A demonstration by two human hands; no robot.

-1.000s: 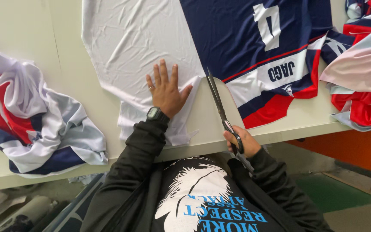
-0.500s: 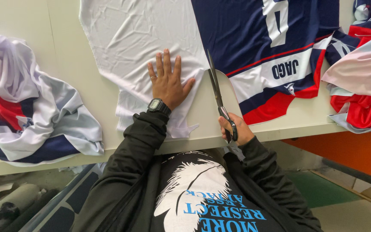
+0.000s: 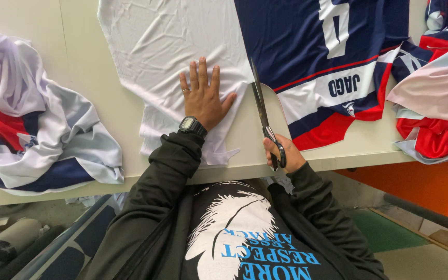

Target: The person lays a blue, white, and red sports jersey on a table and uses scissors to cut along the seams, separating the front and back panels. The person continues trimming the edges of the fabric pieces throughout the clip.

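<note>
bare table [image 3: 105, 119] left, fabric heaps [image 3: 32, 135] flanking

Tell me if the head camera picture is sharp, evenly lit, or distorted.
Head view: sharp on the left hand and grey metal scissors; light soft and even, only faint shadows on the white fabric panel; the pale table edge bows slightly.

I see a cream worktop [image 3: 37, 31] (evenly lit), its orange side panel [image 3: 442, 192], green floor [image 3: 385, 233] below.

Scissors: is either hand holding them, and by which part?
Yes. The right hand holds the scissors by their handle loops; the left hand only presses flat on the white fabric.
</note>
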